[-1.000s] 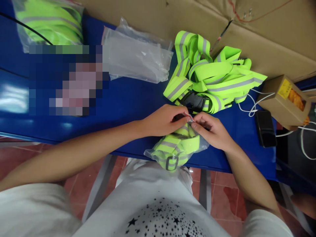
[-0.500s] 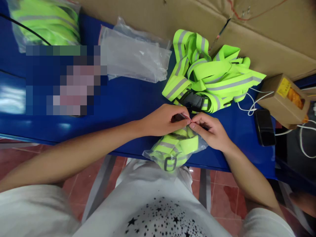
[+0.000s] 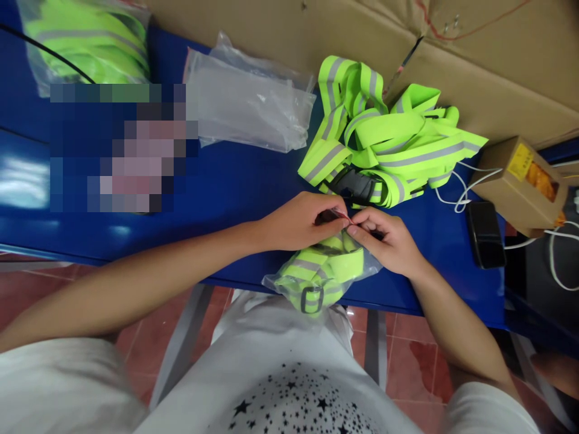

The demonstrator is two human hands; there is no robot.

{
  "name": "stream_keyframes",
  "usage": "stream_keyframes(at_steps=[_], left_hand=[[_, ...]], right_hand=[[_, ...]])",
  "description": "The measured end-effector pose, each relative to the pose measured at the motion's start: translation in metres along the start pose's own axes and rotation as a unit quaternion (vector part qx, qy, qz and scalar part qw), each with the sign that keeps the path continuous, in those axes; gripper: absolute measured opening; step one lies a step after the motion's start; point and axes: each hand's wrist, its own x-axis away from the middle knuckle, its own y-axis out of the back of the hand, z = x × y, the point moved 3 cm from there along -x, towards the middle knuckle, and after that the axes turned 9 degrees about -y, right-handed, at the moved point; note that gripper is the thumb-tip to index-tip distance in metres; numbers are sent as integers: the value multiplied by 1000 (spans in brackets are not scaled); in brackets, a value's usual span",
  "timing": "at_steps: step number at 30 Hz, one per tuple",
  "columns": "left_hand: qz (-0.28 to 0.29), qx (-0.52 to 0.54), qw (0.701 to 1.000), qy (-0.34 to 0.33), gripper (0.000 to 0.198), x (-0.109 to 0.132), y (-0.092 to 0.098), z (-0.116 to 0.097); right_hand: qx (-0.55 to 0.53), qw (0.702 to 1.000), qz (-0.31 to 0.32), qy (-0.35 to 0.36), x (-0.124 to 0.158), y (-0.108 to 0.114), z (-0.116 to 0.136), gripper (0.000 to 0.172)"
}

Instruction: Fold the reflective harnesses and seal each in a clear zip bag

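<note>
Both hands meet at the red-edged mouth of a clear plastic bag (image 3: 271, 281) at the table's near edge. My left hand (image 3: 312, 220) pinches that edge between thumb and forefinger. Right beside it, my right hand (image 3: 384, 238) pinches the same edge, its other fingers curled in. Inside the bag lies a folded neon-yellow reflective strap (image 3: 346, 265) with grey stripes and a black slide buckle (image 3: 312, 299). Just beyond my hands is a loose heap of similar reflective straps (image 3: 407, 141) with a black clip buckle (image 3: 355, 184).
Flat clear bags (image 3: 248, 96) lie at the back of the blue table (image 3: 217, 181). A filled bag of straps (image 3: 85, 42) sits far left, near a blurred-out patch. To the right are a black phone-like device (image 3: 485, 234), white cables and a small cardboard box (image 3: 502, 175). Large cardboard (image 3: 497, 72) borders the back.
Almost nothing differs. Both hands keep their pinch on the bag's edge, and the view has shifted very slightly.
</note>
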Motion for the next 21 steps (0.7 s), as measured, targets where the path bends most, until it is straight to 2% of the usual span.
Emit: stream_keyframes(at_steps=[14, 21], left_hand=[[16, -31, 999, -18, 20, 0, -1, -4], [27, -48, 998, -26, 18, 0, -2, -4]], right_hand=[[94, 994, 15, 47, 4, 3, 10, 10], [139, 988, 28, 57, 6, 4, 15, 12]])
